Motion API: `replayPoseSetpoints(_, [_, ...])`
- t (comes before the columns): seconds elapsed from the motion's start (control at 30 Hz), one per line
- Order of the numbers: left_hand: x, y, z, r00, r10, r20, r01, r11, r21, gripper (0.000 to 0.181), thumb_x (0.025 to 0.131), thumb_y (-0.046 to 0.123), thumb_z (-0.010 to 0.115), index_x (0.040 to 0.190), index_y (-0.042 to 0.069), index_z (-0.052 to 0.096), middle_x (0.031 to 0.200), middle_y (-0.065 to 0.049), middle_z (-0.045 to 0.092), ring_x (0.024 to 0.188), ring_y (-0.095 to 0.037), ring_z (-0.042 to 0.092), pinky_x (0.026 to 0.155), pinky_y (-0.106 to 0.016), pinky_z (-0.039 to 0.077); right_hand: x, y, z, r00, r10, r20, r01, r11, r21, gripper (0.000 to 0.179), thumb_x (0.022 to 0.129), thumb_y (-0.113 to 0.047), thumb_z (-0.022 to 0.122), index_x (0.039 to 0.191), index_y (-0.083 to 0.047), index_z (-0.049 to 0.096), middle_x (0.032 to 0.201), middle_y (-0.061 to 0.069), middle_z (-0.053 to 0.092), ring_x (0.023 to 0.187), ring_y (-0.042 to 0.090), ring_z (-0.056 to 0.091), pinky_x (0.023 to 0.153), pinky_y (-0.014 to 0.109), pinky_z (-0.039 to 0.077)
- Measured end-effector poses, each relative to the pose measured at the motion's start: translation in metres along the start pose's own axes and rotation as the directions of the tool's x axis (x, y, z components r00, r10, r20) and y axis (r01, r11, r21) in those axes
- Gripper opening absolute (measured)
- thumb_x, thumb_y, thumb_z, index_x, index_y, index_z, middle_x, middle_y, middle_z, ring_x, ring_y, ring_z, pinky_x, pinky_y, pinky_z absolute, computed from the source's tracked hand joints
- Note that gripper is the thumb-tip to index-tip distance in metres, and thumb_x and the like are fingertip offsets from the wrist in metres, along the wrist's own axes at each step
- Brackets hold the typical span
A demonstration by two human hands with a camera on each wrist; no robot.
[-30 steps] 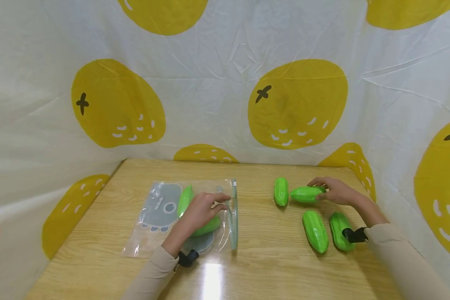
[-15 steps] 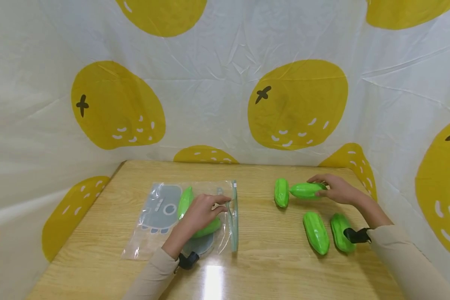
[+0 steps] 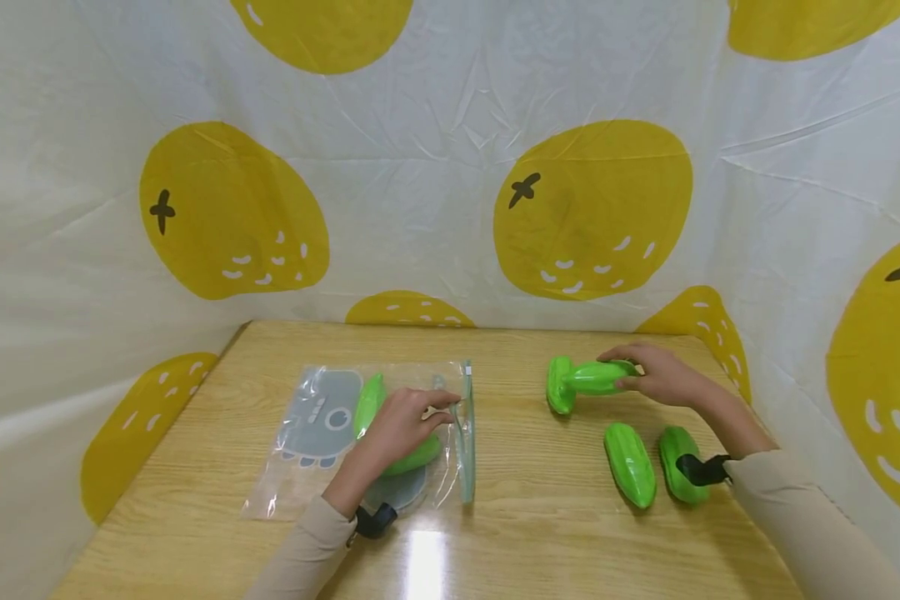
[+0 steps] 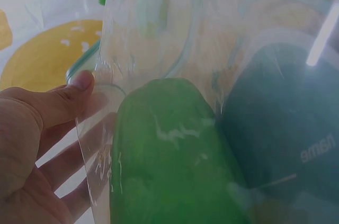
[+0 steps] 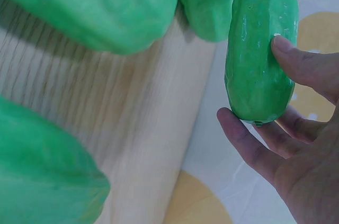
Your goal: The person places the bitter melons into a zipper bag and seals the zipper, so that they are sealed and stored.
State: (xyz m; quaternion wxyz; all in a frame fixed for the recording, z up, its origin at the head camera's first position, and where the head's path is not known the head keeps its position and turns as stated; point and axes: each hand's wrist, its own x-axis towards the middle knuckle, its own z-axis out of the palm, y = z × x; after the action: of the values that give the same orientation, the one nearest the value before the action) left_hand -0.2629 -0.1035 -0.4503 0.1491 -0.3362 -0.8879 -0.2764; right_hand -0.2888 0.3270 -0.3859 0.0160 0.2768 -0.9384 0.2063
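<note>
The right hand [image 3: 663,377] is gripping a gourd [image 3: 594,378], the left hand [image 3: 403,423] pinching a bag [image 3: 468,467], partly hiding the bagged gourd [image 3: 420,455] beneath.

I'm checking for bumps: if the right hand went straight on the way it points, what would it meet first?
Likely the ridged green vegetable lying to its left: the held vegetable, ahead of the right hand, overlaps it in the head view, though whether they touch is unclear.
</note>
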Motion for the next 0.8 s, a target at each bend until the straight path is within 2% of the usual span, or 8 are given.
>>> replayPoseSetpoints(0.4, [-0.001,-0.001,0.0,1.0,-0.003,0.006,0.003,1.0,-0.008,0.028,0.091,0.02,0.079,0.118,0.015,0.079,0.113,0.001,0.08,0.099,-0.016,0.077,0.082,-0.035,0.063,0.008,-0.02,0.0,1.0,-0.003,-0.003,0.004,1.0,0.011,0.04,0.093,-0.006,0.074,0.132,-0.002,0.067,0.131,0.021,0.066,0.114,0.038,0.062,0.088,0.053,0.052])
replayPoseSetpoints(0.57, [0.0,0.0,-0.001,1.0,0.001,0.005,-0.001,1.0,-0.008,0.028,0.091,0.02,0.079,0.118,0.014,0.079,0.113,0.001,0.08,0.098,-0.016,0.078,0.082,-0.035,0.063,0.011,-0.026,0.001,1.0,-0.004,0.003,0.004,1.0,0.03,0.04,0.094,-0.008,0.074,0.133,-0.003,0.066,0.133,0.022,0.065,0.117,0.04,0.062,0.09,0.056,0.053])
replayPoseSetpoints(0.8, [-0.001,0.0,-0.002,1.0,-0.002,0.006,0.002,1.0,-0.013,0.029,0.091,0.021,0.079,0.119,0.014,0.078,0.113,0.001,0.08,0.098,-0.016,0.077,0.082,-0.036,0.063,0.015,-0.03,0.005,0.999,-0.035,-0.004,0.035,0.999,0.025,0.039,0.093,-0.009,0.076,0.131,-0.005,0.068,0.13,0.02,0.066,0.114,0.036,0.063,0.086,0.053,0.055])
